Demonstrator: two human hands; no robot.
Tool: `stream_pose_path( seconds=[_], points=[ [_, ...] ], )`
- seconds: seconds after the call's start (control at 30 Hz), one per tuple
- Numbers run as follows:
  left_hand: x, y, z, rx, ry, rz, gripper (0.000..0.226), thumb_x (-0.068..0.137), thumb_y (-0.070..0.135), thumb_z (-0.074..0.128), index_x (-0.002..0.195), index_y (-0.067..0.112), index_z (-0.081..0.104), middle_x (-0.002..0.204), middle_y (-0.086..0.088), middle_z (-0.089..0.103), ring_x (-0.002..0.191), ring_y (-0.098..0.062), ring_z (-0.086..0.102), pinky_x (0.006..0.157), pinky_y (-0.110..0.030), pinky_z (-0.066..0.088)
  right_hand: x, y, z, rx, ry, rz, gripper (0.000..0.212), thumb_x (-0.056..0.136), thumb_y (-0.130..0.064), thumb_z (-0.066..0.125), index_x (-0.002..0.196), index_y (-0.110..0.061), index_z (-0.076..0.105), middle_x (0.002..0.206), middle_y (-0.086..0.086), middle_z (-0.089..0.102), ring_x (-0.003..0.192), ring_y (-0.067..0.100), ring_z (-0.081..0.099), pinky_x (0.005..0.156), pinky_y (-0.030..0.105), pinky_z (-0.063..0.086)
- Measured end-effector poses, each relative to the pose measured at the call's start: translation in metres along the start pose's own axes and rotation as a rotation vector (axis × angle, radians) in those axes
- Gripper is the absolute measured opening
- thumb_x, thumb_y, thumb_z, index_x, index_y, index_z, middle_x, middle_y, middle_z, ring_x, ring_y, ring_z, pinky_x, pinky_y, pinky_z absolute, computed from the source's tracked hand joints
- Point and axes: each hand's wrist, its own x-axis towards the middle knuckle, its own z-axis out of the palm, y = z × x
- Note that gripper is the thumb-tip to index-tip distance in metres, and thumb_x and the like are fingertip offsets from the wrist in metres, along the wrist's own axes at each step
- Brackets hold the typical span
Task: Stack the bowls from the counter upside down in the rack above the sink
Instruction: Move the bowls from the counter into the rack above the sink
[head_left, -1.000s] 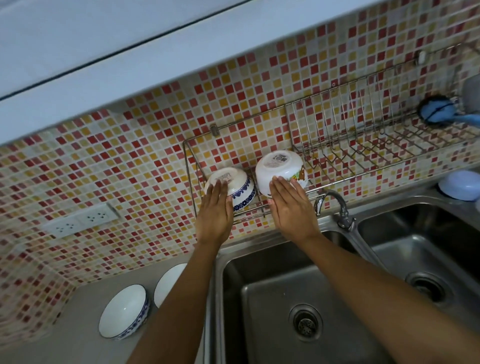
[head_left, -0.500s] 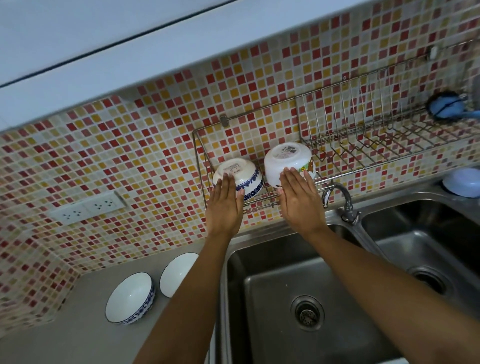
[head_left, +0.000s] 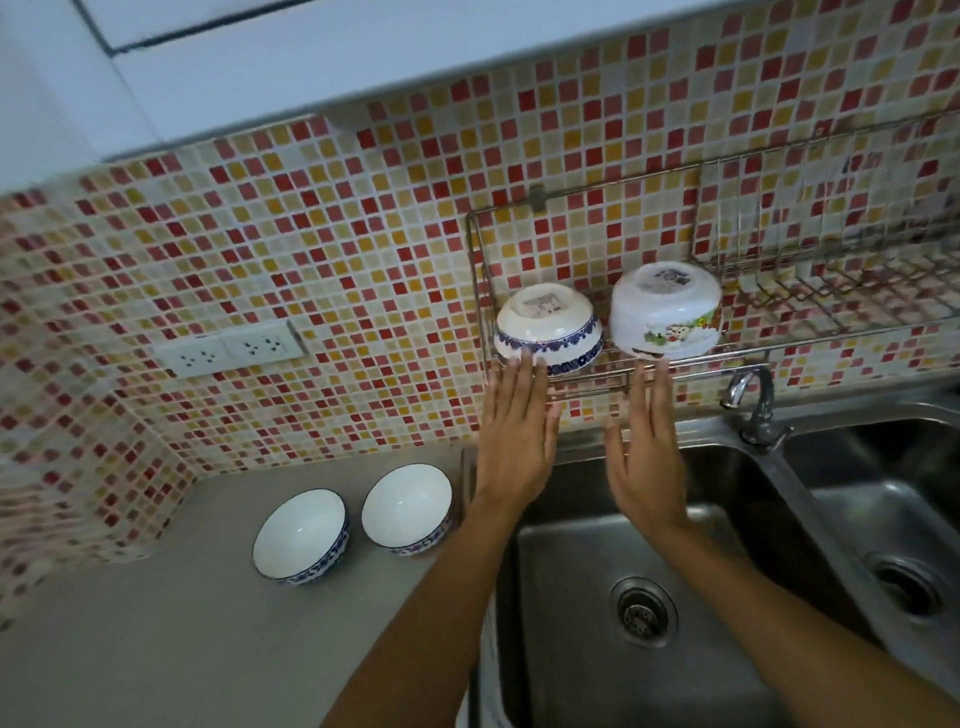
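Two bowls sit upside down at the left end of the wire rack (head_left: 841, 291) on the tiled wall: a blue-patterned bowl (head_left: 550, 327) and, to its right, a white bowl with a picture (head_left: 665, 309). My left hand (head_left: 519, 436) is flat and open just below the blue-patterned bowl, fingertips near its rim. My right hand (head_left: 649, 452) is open below the white bowl, apart from it. On the grey counter (head_left: 156, 623) stand two upright blue-rimmed bowls, one on the left (head_left: 300, 535) and one on the right (head_left: 406, 508).
A double steel sink (head_left: 649, 597) lies under my arms, with a tap (head_left: 750, 400) between the basins. A wall socket (head_left: 228, 349) sits left of the rack. A cabinet hangs overhead.
Both hands have let go of the two racked bowls and dropped back below the rack. The view has swung left, showing more counter.
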Motion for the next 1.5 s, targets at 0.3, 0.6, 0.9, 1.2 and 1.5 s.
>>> stream_pose_path(
  seconds=[0.3,0.6,0.9,1.2,1.5],
  points=[
    [-0.094,-0.133,0.022,-0.231,-0.189,-0.481,0.068,0.096,0.048,0.027,0.15,0.018,-0.004,0.159,0.002,-0.009,0.146,-0.015,-0.009,0.12,-0.035,0.001,-0.064,-0.055,0.091,0.094,-0.378,0.151,0.07,0.094,-0.04,0.05,0.152,-0.025,0.014,0.16,0.004,0.014,0.145,0.026,0.022,0.112,0.05,0.033],
    [-0.098,-0.234,0.043,-0.139,-0.5,-0.705,0.062,0.1,0.032,0.035,0.149,0.008,0.006,0.159,-0.012,0.006,0.146,-0.029,0.008,0.117,-0.037,0.011,-0.079,-0.096,0.184,0.154,-0.752,0.56,0.094,0.084,-0.058,0.058,0.152,-0.022,0.005,0.153,0.011,0.034,0.136,0.033,0.04,0.11,0.048,0.036],
    [-0.104,-0.257,0.069,-0.533,-0.348,-0.939,0.054,0.09,0.007,0.054,0.14,0.01,0.034,0.143,-0.015,0.042,0.129,-0.034,0.043,0.109,-0.044,0.036,-0.079,-0.121,0.22,0.185,-0.777,0.723,0.069,0.09,-0.037,0.061,0.145,-0.012,0.028,0.146,0.01,0.044,0.132,0.032,0.044,0.107,0.038,0.037],
    [-0.106,-0.245,0.063,-0.73,-0.302,-1.009,0.05,0.083,-0.005,0.052,0.13,0.011,0.05,0.132,-0.013,0.056,0.118,-0.034,0.053,0.099,-0.049,0.047,-0.086,-0.114,0.205,0.084,-0.758,0.755,0.044,0.095,-0.012,0.04,0.138,-0.005,0.033,0.132,0.023,0.052,0.113,0.04,0.056,0.094,0.042,0.049],
    [-0.112,-0.175,0.023,-1.112,-0.314,-1.15,0.044,0.094,0.035,0.05,0.132,0.016,0.04,0.129,-0.01,0.05,0.111,-0.031,0.052,0.095,-0.047,0.047,-0.092,-0.097,0.124,0.166,-0.727,0.705,0.041,0.094,-0.012,0.036,0.135,-0.007,0.035,0.113,0.014,0.054,0.068,0.021,0.059,0.071,0.047,0.059]
  ],
)
